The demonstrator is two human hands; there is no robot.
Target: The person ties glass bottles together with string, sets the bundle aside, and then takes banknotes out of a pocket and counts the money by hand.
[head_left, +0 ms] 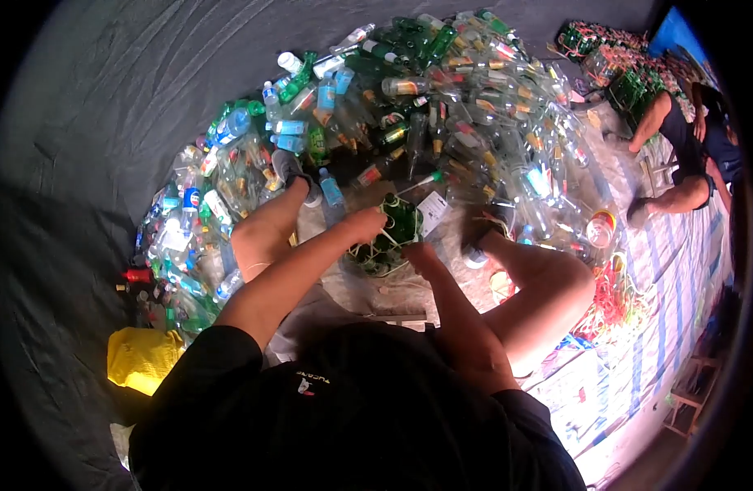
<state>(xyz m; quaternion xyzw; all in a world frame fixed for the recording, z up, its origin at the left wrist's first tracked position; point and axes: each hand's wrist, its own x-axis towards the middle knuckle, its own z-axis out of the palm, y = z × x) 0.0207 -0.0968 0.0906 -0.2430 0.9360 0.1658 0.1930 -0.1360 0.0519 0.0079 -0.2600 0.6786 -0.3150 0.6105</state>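
My left hand [366,227] is clamped on the pale strap [388,237], my right hand's [420,257] closure is indeterminable; uneven tension could loosen the green bottles [403,218].

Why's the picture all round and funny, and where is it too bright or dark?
Head view: black corners, and bending probably from a wide lens; the striped sheet glares near the lower right; the black shirt hides most folds in darkness.
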